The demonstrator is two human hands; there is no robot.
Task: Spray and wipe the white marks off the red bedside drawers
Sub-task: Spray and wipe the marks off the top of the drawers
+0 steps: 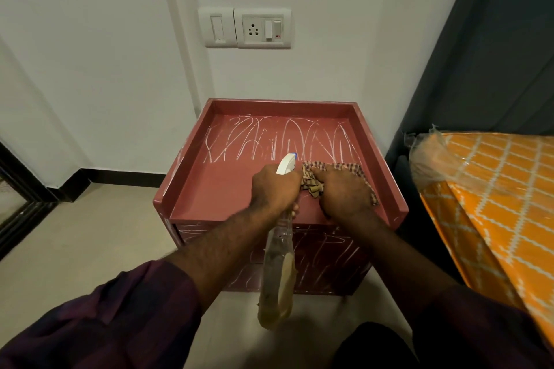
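The red bedside drawers (pixel 209 189) stand against the white wall, their top a shallow tray with raised edges. White marks (pixel 278 141) scrawl over the far half of the top; more marks cover the drawer fronts (pixel 329 246). The near half of the top looks plain red. My left hand (pixel 274 187) grips a clear spray bottle (pixel 277 272) by its neck, white nozzle (pixel 287 163) aimed at the far marks. My right hand (pixel 344 189) presses a checked cloth (pixel 329 169) onto the top, right of the bottle.
A bed with an orange patterned mattress (pixel 497 204) under clear plastic stands close on the right, against a dark headboard (pixel 485 54). A switch and socket plate (pixel 244 27) is on the wall above. Beige floor (pixel 90 234) lies open to the left.
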